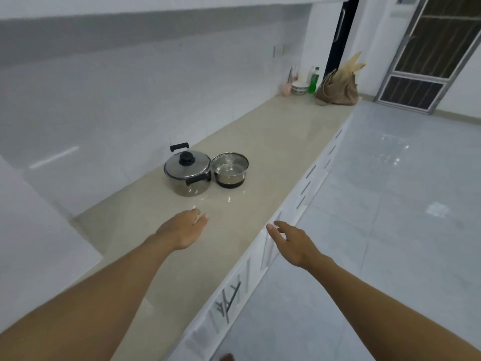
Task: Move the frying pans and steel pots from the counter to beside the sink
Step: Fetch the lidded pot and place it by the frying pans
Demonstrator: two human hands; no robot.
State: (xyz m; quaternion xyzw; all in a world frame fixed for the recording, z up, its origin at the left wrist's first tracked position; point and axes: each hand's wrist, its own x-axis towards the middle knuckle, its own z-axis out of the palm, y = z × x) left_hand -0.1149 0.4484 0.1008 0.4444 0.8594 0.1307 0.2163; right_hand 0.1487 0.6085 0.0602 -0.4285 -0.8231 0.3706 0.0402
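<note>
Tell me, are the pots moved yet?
Not yet. No frying pans or sink show, so I can't tell what's done. Both hands, left hand and right hand, are open and empty. The big steel pot and small glass-lidded pot still wait on the counter.

No text, label, brand or number is showing legibly anywhere. The green bottle (314, 80) at upper centre-right and the white panel (402, 6) in the top right corner are appearing too blurred to read.
</note>
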